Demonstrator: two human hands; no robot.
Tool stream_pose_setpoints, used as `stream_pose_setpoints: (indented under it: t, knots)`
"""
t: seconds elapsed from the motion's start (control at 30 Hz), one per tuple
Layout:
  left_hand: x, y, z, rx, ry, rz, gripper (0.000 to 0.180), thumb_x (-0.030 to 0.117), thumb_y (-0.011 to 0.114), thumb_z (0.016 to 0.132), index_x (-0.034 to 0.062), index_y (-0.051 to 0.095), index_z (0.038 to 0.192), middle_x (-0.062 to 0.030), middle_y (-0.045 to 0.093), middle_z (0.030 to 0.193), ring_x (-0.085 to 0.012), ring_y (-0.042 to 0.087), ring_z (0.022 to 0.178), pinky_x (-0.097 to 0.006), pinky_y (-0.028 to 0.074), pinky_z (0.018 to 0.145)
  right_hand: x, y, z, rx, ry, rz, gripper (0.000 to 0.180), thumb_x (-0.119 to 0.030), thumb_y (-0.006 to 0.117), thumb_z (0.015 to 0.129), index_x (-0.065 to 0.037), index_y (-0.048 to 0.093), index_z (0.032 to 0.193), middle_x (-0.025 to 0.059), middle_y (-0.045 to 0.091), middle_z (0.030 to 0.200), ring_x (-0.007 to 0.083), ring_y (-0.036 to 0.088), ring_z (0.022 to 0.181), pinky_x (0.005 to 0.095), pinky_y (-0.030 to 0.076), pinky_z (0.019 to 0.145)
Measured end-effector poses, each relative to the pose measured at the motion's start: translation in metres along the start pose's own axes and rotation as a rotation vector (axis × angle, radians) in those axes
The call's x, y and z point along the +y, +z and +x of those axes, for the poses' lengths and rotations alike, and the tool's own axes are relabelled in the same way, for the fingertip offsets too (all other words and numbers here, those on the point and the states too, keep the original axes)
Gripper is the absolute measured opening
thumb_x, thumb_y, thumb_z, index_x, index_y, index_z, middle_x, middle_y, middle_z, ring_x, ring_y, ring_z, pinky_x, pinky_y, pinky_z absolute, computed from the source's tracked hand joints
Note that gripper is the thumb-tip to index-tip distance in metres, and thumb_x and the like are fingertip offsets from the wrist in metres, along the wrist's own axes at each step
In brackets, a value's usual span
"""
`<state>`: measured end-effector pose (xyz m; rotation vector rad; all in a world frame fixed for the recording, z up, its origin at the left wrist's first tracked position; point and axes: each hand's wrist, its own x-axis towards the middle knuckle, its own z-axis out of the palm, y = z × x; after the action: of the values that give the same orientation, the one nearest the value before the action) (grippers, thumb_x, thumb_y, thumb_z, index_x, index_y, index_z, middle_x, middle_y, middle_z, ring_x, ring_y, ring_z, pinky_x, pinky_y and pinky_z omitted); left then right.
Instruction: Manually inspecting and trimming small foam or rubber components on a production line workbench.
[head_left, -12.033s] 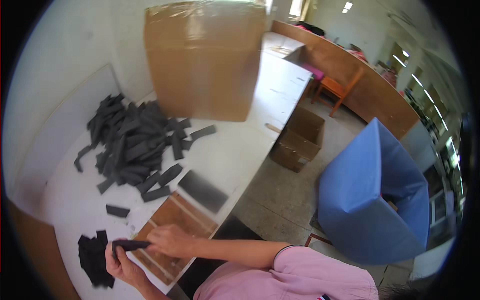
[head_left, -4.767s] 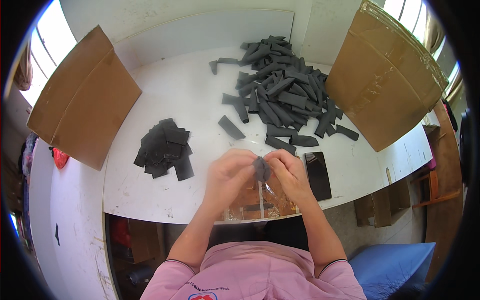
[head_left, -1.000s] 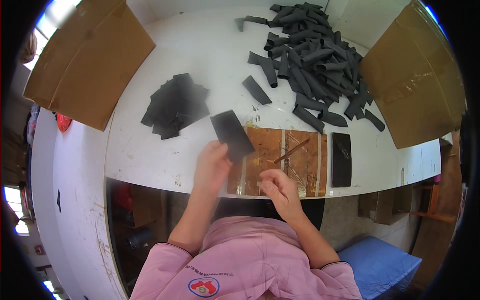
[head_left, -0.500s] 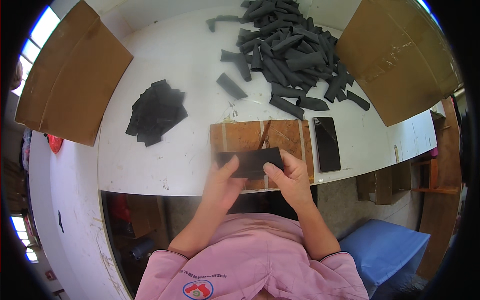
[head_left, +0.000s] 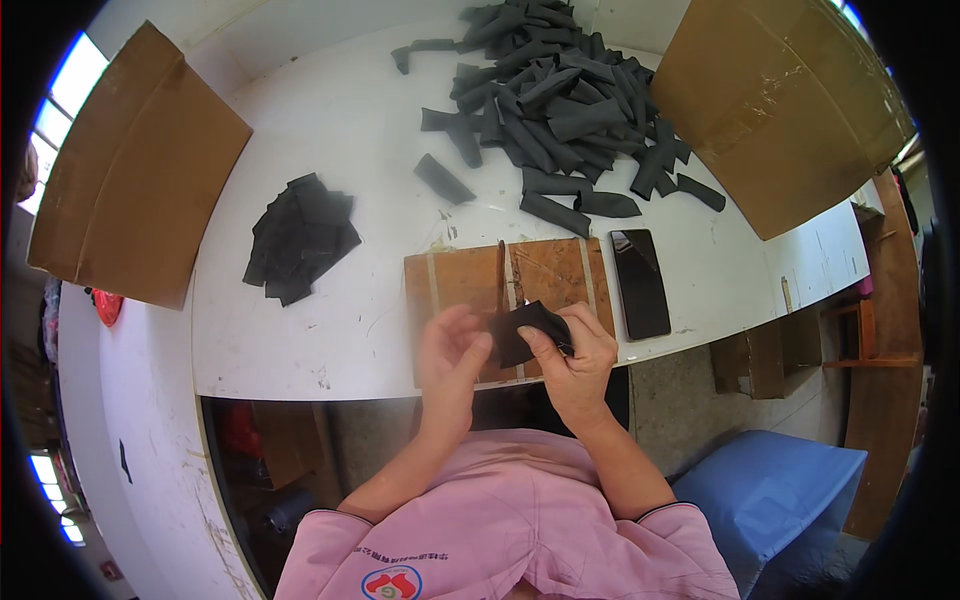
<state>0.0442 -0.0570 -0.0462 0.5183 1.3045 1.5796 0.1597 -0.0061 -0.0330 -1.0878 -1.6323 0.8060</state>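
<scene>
Both hands meet over the near edge of the white table (head_left: 330,330), at about 6 o'clock from its middle. Left hand (head_left: 452,362) is half open, its fingers spread and curved, with the thumb tip against the left edge of a small black cloth piece (head_left: 528,332). Right hand (head_left: 580,362) is closed on the same piece, thumb on top and fingers beneath, pinching its right side. The cloth piece is held slightly above a brown wooden board (head_left: 505,290) that lies flat at the table's front edge; the piece covers the board's lower middle part. A thin dark stick (head_left: 502,272) lies along the board, pointing toward 12 o'clock.

Just at 3 o'clock of the board lies a black phone (head_left: 641,283), screen up. At 12 to 1 o'clock, well apart from the hands, sits a loose heap of black rolled pieces (head_left: 555,110). At 10 o'clock lies a flat stack of black cloth pieces (head_left: 298,237). One cardboard sheet (head_left: 130,170) leans at 9 to 10 o'clock, and a cardboard box (head_left: 775,105) stands at 2 o'clock. A blue bag (head_left: 770,490) rests on the floor at 4 o'clock. The person wears a pink shirt (head_left: 520,530).
</scene>
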Motion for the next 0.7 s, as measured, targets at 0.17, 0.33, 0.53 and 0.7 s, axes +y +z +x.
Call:
stream_pose_setpoints:
  t: [0.17,0.33,0.53,0.7]
  knots:
    - [0.025,0.003,-0.012,-0.107,0.081,0.111,0.022,0.013,0.058,0.079,0.0001,0.050,0.095,-0.0028,0.052,0.086,-0.0071,0.047,0.075,-0.020,0.039,0.068,0.006,-0.002,0.002,0.017,-0.304,-0.234,0.015,0.001,0.068,0.057,-0.001,0.055,0.065,0.0070,0.048,0.062,0.0227,0.047,0.056,0.0322,0.037,0.046]
    - [0.035,0.010,-0.012,-0.210,0.023,0.200,0.016,0.013,0.059,0.079,0.0003,0.051,0.084,0.0001,0.052,0.072,-0.0050,0.047,0.065,-0.018,0.039,0.058,0.012,-0.001,0.002,0.015,-0.435,-0.319,0.019,0.006,0.062,0.050,-0.002,0.055,0.065,0.0069,0.048,0.063,0.0225,0.046,0.056,0.0317,0.037,0.046]
    - [0.030,0.003,-0.002,-0.198,-0.047,0.182,0.011,0.011,0.059,0.078,0.0007,0.054,0.078,-0.0013,0.055,0.067,-0.0055,0.049,0.057,-0.019,0.040,0.054,0.018,-0.005,-0.001,-0.044,-0.608,-0.500,0.016,0.002,0.057,0.052,0.000,0.055,0.068,0.0062,0.046,0.065,0.0209,0.045,0.057,0.0305,0.036,0.047]
    - [0.025,-0.005,0.003,-0.194,-0.106,0.186,0.007,0.005,0.059,0.077,-0.0003,0.055,0.078,-0.0019,0.056,0.065,-0.0062,0.050,0.054,-0.019,0.041,0.051,0.019,-0.008,-0.002,-0.075,-0.670,-0.579,0.016,-0.001,0.057,0.054,0.001,0.055,0.069,0.0060,0.046,0.065,0.0197,0.044,0.057,0.0297,0.035,0.048]
